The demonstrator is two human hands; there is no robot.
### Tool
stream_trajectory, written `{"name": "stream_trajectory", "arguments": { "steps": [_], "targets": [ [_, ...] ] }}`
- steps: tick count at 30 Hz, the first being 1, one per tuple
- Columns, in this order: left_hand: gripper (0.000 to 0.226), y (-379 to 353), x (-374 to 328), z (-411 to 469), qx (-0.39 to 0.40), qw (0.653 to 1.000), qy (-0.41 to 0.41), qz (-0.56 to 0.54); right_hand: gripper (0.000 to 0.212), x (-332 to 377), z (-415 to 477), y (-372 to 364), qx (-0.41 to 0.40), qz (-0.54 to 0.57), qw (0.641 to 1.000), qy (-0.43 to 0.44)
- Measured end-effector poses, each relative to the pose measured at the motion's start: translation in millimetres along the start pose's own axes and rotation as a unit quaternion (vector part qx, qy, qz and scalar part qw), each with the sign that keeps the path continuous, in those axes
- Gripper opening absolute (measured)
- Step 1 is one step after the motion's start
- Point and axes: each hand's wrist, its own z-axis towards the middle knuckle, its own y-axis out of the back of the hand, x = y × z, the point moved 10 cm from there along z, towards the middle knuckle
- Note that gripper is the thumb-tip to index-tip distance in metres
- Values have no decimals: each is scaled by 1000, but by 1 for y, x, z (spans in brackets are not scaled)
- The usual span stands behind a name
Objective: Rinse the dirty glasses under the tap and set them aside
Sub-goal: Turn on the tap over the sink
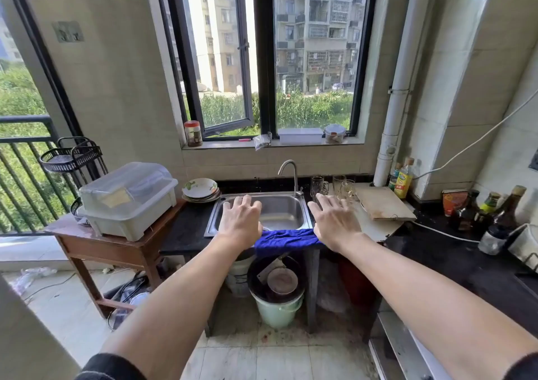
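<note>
Glass cups (338, 183), seemingly empty, stand beside the sink (285, 211); left hand (241, 223) and right hand (334, 223) hover, fingers released.

The sink (285, 210) is open from above; only the tap (295, 178) rises at its back right rim. Right of the tap, three glasses (348, 189) stand close together, hemmed by the back wall and the board (384, 204). Plates (201, 190) crowd the back left corner. A cloth (288, 239) drapes the front rim.

oil bottle (404, 182) label blurred, no text legible
</note>
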Motion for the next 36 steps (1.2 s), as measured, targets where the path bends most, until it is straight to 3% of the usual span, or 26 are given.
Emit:
{"name": "stream_trajectory", "arguments": {
  "steps": [14, 36],
  "targets": [
    [32, -68, 2, 41, 35, 999, -9, -19, 43, -6, 37, -68, 39, 5, 999, -6],
    [26, -188, 5, 291, 88, 992, 25, -84, 21, -91, 275, -223, 111, 90, 990, 8]
  ]
}}
